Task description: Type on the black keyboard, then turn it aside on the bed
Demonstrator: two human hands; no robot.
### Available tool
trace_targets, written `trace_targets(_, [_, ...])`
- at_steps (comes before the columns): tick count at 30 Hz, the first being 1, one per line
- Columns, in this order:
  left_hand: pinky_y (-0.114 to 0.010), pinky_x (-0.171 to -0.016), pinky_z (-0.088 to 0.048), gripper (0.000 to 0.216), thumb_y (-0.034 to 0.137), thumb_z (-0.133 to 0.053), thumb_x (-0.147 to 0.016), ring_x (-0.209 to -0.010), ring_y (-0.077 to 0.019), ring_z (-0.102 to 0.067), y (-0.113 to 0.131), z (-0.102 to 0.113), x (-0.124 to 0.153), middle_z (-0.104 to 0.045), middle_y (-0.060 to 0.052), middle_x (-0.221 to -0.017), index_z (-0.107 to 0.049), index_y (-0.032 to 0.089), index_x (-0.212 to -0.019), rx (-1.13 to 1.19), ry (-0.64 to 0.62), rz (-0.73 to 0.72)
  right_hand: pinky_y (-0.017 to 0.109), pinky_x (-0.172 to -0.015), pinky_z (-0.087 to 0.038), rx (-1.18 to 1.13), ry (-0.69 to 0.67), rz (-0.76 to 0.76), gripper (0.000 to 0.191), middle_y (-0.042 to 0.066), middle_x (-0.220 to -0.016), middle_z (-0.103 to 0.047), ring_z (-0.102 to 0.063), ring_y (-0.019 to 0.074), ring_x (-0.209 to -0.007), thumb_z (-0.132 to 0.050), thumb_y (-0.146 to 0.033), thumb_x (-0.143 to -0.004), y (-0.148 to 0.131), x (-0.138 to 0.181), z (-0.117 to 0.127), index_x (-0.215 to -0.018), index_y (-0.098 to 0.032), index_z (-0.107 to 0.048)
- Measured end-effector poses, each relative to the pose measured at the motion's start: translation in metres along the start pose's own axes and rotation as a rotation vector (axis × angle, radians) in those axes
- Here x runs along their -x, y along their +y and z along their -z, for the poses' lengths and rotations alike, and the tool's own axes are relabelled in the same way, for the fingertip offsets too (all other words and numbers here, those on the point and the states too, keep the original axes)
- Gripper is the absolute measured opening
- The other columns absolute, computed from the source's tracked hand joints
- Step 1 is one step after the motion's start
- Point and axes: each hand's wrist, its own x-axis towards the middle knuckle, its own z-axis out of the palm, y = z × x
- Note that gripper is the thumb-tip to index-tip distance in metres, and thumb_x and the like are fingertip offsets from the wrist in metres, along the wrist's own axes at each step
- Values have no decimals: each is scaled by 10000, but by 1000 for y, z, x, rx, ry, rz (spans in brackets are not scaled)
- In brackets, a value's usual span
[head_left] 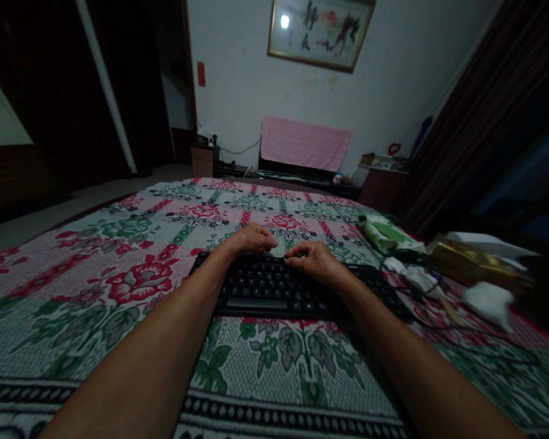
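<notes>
A black keyboard [256, 289] lies flat on the flowered bed cover [139, 280], its long side towards me. My left hand [255, 238] is over the keyboard's far edge, fingers curled and closed together. Whether it holds anything is hidden. Close beside it, my right hand [315, 259] pinches with thumb and fingertips at the far edge of the keys. Something small and dark shows at those fingertips, too small to name. The two hands are a short gap apart. My forearms cover the keyboard's left end and part of its right half.
On the right lie a green and white soft pack [387, 235], a golden box [478, 259], crumpled white tissue [488, 302] and a dark cable [466, 334]. Beyond the bed, a pink towel [304, 143] hangs over a dark panel by the wall.
</notes>
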Motion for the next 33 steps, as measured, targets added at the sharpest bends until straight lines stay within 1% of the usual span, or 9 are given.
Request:
trace_targets(2, [-184,-409,-273,214,304,-573,-538,-389,-40,-352,2,0,2,-453,37,-432,-588,102,-608,6,-21,7,200,-543,-406,-10,-9,-7,187,17,-679,-619,-536,105,-599,-593,-273,-578,2,-2,-2,-713,-151,-632])
trace_targets(5, [-180,-420,-283,228,299,-578,-532,-411,-42,-365,3,-1,3,-468,33,-463,-598,101,-643,13,-54,6,192,-525,-400,-68,-51,-61,202,17,-679,-619,-530,97,-585,-593,-274,-577,5,-4,-3,-727,-142,-625])
trace_targets(9, [-175,-429,-281,253,332,-573,-537,-438,-45,-374,-1,-2,2,-483,34,-493,-612,114,-660,-59,-155,-29,175,-474,-374,-123,-111,-138,205,5,-623,-604,-494,75,-520,-597,-264,-562,4,-6,-1,-717,-131,-618])
trace_targets(13, [-182,-411,-247,281,379,-563,-539,-417,-45,-326,-3,-2,2,-436,44,-452,-618,120,-632,-197,-215,-10,164,-435,-339,-148,-153,-184,196,-17,-566,-573,-445,56,-467,-600,-250,-544,1,-7,1,-701,-135,-612])
trace_targets(17, [-188,-398,-221,317,423,-559,-538,-414,-45,-295,3,-3,6,-410,44,-449,-610,123,-627,-223,-258,10,162,-408,-309,-143,-154,-227,178,-32,-516,-533,-405,47,-434,-607,-240,-519,0,-9,0,-665,-137,-601])
trace_targets(22, [-195,-398,-223,280,403,-574,-515,-403,-48,-287,6,-7,7,-396,49,-436,-591,134,-590,-232,-224,72,163,-408,-296,-177,-176,-253,163,-37,-493,-513,-384,41,-419,-614,-226,-507,0,-10,0,-641,-137,-594])
trace_targets(26, [-193,-401,-229,259,381,-578,-506,-408,-49,-299,5,-8,5,-400,50,-436,-585,136,-590,-234,-199,96,164,-405,-282,-202,-227,-228,190,-32,-503,-521,-368,37,-416,-613,-264,-531,1,-9,3,-673,-139,-620])
trace_targets(30, [-191,-403,-236,258,383,-565,-515,-413,-51,-312,4,-8,4,-415,48,-444,-587,140,-598,-260,-209,107,168,-410,-286,-177,-206,-238,216,-21,-516,-532,-373,40,-420,-604,-301,-553,0,-8,4,-682,-131,-633])
trace_targets(33, [-190,-401,-232,260,383,-570,-507,-418,-51,-312,5,-8,3,-413,48,-444,-590,141,-599,-288,-193,113,165,-414,-293,-181,-208,-246,228,-15,-531,-539,-379,40,-426,-606,-308,-554,-1,-7,3,-687,-124,-630])
